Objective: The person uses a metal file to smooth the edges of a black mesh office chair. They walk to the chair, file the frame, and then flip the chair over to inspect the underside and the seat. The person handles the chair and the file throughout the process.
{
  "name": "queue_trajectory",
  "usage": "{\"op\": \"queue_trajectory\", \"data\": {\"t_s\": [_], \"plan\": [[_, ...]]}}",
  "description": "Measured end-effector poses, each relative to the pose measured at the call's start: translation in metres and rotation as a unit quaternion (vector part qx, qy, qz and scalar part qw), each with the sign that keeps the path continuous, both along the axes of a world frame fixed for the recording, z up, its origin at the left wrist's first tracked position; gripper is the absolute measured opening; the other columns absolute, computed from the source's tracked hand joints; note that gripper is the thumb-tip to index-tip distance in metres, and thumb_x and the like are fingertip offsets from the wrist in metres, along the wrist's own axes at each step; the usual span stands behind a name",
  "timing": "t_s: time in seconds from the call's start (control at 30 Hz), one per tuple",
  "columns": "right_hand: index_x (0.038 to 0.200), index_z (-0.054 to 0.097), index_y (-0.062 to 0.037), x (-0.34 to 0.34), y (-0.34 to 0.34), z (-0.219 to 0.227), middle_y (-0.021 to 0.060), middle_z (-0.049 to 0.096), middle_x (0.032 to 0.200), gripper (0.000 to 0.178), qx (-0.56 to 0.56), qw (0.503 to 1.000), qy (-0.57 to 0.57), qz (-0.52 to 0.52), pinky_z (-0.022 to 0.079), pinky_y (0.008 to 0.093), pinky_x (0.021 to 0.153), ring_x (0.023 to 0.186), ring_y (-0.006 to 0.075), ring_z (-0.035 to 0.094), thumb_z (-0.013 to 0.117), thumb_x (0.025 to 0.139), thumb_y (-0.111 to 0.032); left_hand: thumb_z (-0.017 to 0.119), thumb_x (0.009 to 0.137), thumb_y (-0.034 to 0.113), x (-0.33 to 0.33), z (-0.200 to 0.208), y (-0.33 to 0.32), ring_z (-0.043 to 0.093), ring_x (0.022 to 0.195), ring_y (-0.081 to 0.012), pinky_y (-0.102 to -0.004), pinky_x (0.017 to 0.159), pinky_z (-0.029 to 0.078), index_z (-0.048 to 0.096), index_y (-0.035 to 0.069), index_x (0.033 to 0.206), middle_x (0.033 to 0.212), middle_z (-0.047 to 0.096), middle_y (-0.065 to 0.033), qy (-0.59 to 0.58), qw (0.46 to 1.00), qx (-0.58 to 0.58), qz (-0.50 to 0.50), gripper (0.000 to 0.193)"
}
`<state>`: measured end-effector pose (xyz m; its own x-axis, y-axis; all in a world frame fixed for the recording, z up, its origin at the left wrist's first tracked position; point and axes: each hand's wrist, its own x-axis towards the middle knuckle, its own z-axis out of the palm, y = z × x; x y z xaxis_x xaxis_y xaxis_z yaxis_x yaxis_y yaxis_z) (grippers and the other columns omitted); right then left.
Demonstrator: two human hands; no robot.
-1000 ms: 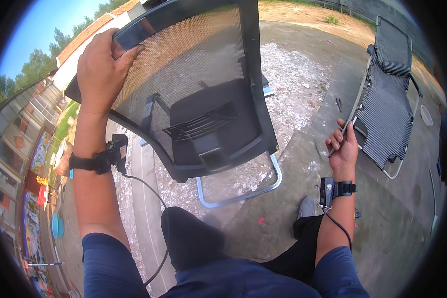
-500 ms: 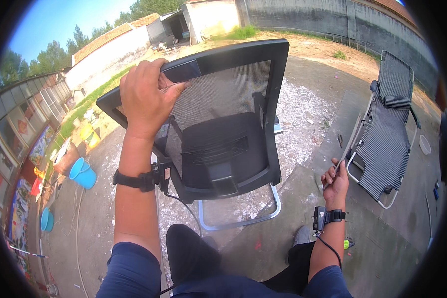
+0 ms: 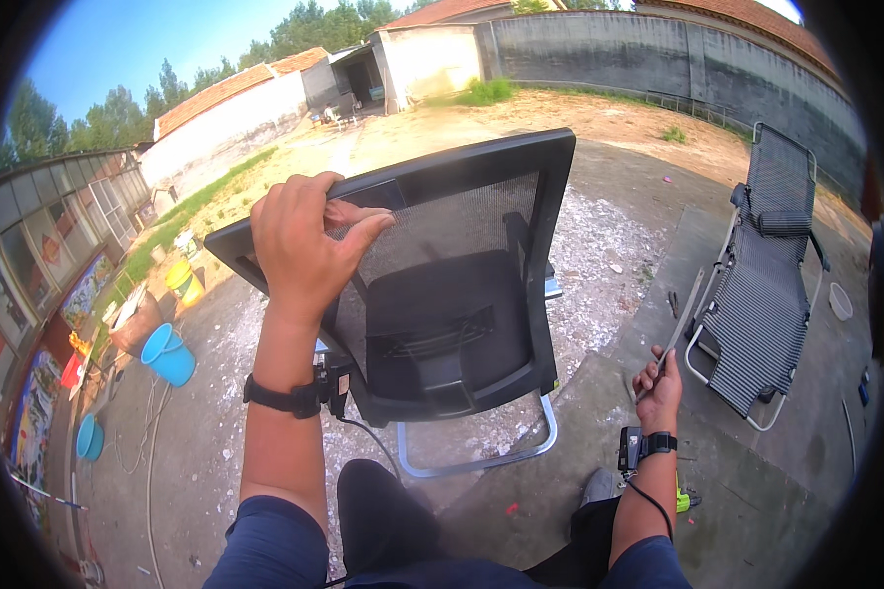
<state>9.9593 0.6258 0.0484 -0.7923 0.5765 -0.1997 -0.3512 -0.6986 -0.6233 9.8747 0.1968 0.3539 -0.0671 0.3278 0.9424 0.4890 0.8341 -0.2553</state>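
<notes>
The black mesh chair point(image 3: 442, 294) fills the middle of the frame. The left hand point(image 3: 304, 245) grips its top edge; the right hand point(image 3: 658, 383), lower right, holds a thin flat tool point(image 3: 680, 312).

No packages, labels or screens discernible. Sole sign-like item: colourful painted panels point(image 3: 29, 412) along wall at far left edge, red, blue, yellow patches, strongly curved by lens; details unreadable.
</notes>
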Motion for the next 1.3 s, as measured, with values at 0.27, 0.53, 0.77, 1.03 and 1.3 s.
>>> {"op": "queue_trajectory", "data": {"t_s": [0.27,0.53,0.77,1.03,1.3], "plan": [[0.108,0.059,-0.0111,0.001,0.0,0.0,-0.0056,0.04,0.061,0.036,0.004,1.0,-0.011,0.002,0.04,0.0268,0.052,0.045,0.0072,0.035,0.049,0.102,-0.045,0.085,0.066,0.041,0.01,-0.002,-0.006,0.058,0.08,-0.0244,-0.039,0.076,0.039,0.062,0.01,0.101,0.078,0.06,-0.0001,0.003,1.0,-0.005,0.008,0.052],[0.109,0.059,-0.0111,0.001,0.0,0.0,-0.0056,0.04,0.061,0.036,0.007,1.0,-0.005,0.002,0.04,0.0266,0.052,0.046,0.0071,0.035,0.049,0.102,-0.045,0.086,0.064,0.042,0.009,-0.002,-0.008,0.056,0.076,-0.0268,-0.0383,0.074,0.041,0.063,0.005,0.1,0.082,0.058,-0.0058,0.012,1.0,-0.011,0.005,0.057],[0.11,0.059,-0.0112,0.002,0.002,-0.003,-0.0055,0.04,0.062,0.036,0.007,1.0,-0.004,0.002,0.041,0.0265,0.053,0.046,0.0072,0.035,0.05,0.102,-0.045,0.086,0.064,0.042,0.011,-0.006,-0.009,0.057,0.077,-0.0273,-0.0388,0.076,0.042,0.063,0.004,0.101,0.084,0.059,-0.0067,0.011,1.0,-0.008,0.012,0.058],[0.11,0.06,-0.0113,0.002,0.003,-0.003,-0.0055,0.04,0.061,0.036,0.007,1.0,-0.01,0.0,0.041,0.0264,0.053,0.046,0.007,0.035,0.05,0.102,-0.045,0.086,0.064,0.043,0.011,-0.006,-0.007,0.058,0.079,-0.029,-0.0396,0.077,0.043,0.063,0.004,0.101,0.084,0.06,-0.0075,0.016,1.0,-0.01,0.015,0.059],[0.11,0.059,-0.0109,0.002,0.002,-0.002,-0.0055,0.04,0.061,0.035,0.002,1.0,-0.006,0.0,0.041,0.0264,0.053,0.046,0.0072,0.035,0.048,0.103,-0.044,0.086,0.065,0.043,0.013,-0.007,-0.009,0.058,0.079,-0.0295,-0.0401,0.076,0.043,0.063,0.004,0.101,0.084,0.06,-0.0082,0.011,1.0,-0.006,0.016,0.058]]}}
